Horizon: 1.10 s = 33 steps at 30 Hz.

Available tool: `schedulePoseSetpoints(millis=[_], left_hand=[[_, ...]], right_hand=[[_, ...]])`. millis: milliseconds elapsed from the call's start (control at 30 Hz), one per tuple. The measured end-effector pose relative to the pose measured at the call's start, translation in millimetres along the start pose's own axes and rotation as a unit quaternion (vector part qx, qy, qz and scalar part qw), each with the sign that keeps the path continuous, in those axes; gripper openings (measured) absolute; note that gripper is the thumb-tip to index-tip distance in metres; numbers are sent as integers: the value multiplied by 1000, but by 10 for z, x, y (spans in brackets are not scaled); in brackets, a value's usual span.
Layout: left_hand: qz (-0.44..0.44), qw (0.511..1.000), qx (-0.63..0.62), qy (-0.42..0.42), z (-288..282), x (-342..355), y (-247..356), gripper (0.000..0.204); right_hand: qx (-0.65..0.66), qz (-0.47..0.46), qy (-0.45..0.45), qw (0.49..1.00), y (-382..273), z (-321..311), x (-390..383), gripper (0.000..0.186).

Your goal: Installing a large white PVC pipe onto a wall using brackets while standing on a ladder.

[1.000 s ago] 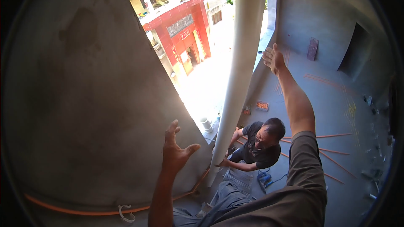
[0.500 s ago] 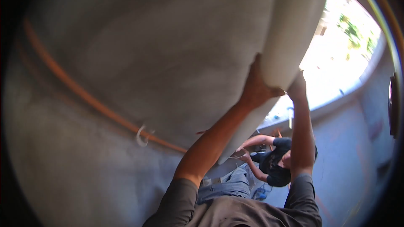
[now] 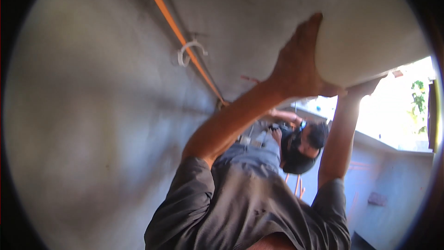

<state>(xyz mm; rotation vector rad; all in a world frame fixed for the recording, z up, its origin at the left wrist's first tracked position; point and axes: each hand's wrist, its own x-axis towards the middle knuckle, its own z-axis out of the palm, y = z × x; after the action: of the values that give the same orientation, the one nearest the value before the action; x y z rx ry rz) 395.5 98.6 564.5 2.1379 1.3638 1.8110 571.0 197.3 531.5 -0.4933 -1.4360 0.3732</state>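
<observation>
A thick off-white pipe [image 3: 370, 32] is held up overhead at the upper right, slanting out past the edge of the view. My left hand [image 3: 300, 65] grips its left side, one part stretched up along the surface and the rest curled under it. Against the underside, on the right, my right hand [image 3: 365, 88] holds it too; most of those fingers are hidden behind the pipe. Both my arms are raised. To the left, a white C-shaped pipe clamp [image 3: 189, 51] hangs beside an orange conduit [image 3: 171, 21], apart from my hands.
A person in a dark shirt [image 3: 293, 155] is close in front of me, one arm raised. A grey plastered wall [image 3: 92, 125] lies on the left. A bright window opening [image 3: 393, 106] is at the right, with its ledge [image 3: 388, 144] below. Orange tubes [image 3: 298, 187] show lower down.
The pipe and both hands have shifted right and up in view. The conduit and clamp appear farther up and right. The other person's hands no longer show on the pipe's lower end.
</observation>
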Motion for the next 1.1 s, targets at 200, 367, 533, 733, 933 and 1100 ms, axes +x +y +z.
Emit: schedulePoseSetpoints(millis=[200,367,533,733,933,1100], left_hand=[[-84,984,-155,14,-866,307,58,104],[-23,992,-107,70,-1556,217,-305,105],[22,987,-122,101,-1985,54,-745,109],[-16,985,-111,132,-2324,-84,-865,108],[-28,984,-90,154,-2522,-178,-829,108],[-19,983,-85,164,-2869,-293,-785,107]], right_hand=[[-68,-25,0,997,-430,921,193,40],[-51,-149,-14,987,-552,1776,213,27],[-29,-193,-38,980,-475,2310,28,23],[42,-139,-79,986,-483,2655,-38,26],[122,-97,-96,983,-286,2580,128,30],[176,-77,-97,977,152,2488,397,33]])
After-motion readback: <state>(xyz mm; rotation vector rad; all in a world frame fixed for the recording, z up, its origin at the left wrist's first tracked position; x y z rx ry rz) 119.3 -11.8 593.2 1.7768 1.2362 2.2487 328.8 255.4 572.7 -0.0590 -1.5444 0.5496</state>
